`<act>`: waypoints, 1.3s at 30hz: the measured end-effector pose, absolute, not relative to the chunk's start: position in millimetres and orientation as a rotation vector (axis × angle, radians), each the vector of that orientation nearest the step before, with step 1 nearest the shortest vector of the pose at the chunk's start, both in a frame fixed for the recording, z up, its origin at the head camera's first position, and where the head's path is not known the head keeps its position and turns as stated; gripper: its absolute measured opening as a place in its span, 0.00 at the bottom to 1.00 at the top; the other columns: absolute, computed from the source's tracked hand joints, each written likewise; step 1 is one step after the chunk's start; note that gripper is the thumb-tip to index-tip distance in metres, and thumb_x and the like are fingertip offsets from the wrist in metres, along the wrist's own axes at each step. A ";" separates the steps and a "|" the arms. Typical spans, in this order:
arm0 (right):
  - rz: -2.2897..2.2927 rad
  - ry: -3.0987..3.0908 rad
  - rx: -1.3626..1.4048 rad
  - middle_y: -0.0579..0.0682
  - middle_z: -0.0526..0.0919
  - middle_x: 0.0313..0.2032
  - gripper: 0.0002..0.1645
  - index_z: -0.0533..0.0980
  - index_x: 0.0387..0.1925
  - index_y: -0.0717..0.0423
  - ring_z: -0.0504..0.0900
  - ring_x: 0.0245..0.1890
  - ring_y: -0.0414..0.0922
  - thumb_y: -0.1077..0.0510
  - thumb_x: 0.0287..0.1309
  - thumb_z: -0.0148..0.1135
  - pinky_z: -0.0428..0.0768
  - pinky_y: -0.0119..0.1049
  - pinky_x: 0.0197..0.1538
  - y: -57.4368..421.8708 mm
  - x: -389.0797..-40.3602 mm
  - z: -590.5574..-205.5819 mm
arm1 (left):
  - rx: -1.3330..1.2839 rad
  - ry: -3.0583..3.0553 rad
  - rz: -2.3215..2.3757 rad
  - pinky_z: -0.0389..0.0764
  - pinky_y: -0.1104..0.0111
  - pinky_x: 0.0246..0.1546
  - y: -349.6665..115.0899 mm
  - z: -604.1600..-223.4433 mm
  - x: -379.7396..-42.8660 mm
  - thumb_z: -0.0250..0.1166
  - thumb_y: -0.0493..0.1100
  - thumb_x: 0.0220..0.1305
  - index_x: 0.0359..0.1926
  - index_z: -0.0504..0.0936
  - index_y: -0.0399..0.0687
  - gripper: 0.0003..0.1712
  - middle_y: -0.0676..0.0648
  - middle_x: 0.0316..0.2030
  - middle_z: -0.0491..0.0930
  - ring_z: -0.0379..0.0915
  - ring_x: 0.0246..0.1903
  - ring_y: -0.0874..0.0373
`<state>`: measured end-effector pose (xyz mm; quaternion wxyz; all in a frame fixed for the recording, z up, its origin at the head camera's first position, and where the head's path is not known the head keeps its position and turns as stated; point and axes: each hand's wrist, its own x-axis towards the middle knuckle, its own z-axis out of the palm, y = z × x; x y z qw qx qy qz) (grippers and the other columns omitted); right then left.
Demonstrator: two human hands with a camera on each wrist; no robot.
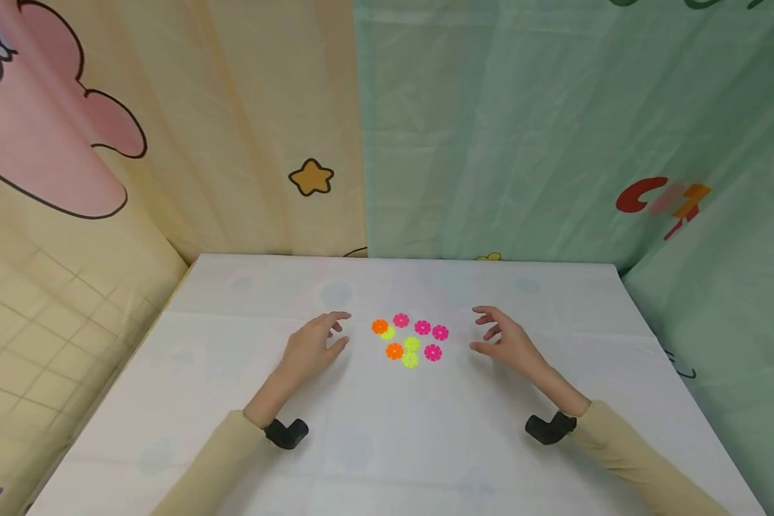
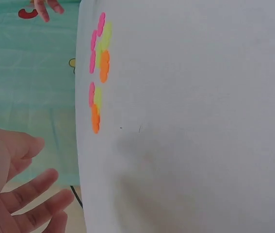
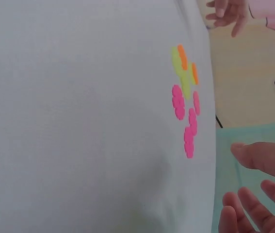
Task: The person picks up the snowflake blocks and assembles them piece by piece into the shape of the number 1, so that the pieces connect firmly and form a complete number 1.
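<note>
Several small flat round discs in bright colours lie in a loose cluster near the middle of the table. Among them are pink discs (image 1: 422, 327), yellow discs (image 1: 410, 360) and orange discs (image 1: 394, 351); some overlap at their edges. To the left of the cluster my left hand (image 1: 312, 347) hovers over the table, fingers loosely bent and holding nothing. My right hand (image 1: 506, 340) hovers on the other side, thumb and fingers apart, with nothing in it. Both wrist views show the same discs edge-on, beyond the fingertips.
A white cloth covers the table (image 1: 387, 444). Behind it hang a beige curtain (image 1: 258, 129) and a green curtain (image 1: 490, 129), reaching down to the table's far edge. Each wrist carries a black mount, the left mount (image 1: 287, 434) and the right mount (image 1: 550, 428).
</note>
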<state>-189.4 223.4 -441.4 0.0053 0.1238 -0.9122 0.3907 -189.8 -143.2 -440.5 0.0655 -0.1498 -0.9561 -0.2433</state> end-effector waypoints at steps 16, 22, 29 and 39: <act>1.289 -2.904 0.414 0.57 0.82 0.41 0.27 0.74 0.54 0.57 0.74 0.31 0.45 0.63 0.51 0.70 0.74 0.29 0.28 200.4 -198.9 -450.9 | -0.236 -2.918 -1.102 0.75 0.70 0.29 -120.7 -452.3 -225.8 0.68 0.45 0.59 0.66 0.66 0.50 0.35 0.46 0.44 0.81 0.75 0.30 0.57; 1.336 -2.946 0.387 0.55 0.81 0.35 0.21 0.77 0.49 0.59 0.74 0.29 0.44 0.63 0.52 0.69 0.75 0.30 0.29 190.2 -204.2 -457.0 | -0.206 -2.981 -1.185 0.77 0.69 0.34 -112.7 -458.8 -234.6 0.67 0.47 0.61 0.64 0.68 0.50 0.32 0.47 0.39 0.82 0.75 0.31 0.57; 1.368 -2.997 0.388 0.53 0.80 0.32 0.20 0.78 0.47 0.61 0.73 0.27 0.43 0.63 0.50 0.70 0.75 0.32 0.28 181.0 -209.0 -458.5 | -0.134 -2.972 -1.307 0.74 0.71 0.34 -104.7 -466.3 -238.0 0.68 0.46 0.60 0.60 0.73 0.48 0.28 0.47 0.35 0.82 0.74 0.31 0.57; 1.346 -3.071 0.402 0.51 0.80 0.30 0.18 0.78 0.42 0.60 0.73 0.27 0.42 0.61 0.48 0.72 0.74 0.30 0.29 171.6 -212.1 -464.1 | -0.179 -3.007 -1.282 0.76 0.61 0.47 -93.8 -468.5 -246.6 0.70 0.48 0.57 0.54 0.80 0.45 0.24 0.46 0.39 0.83 0.75 0.40 0.53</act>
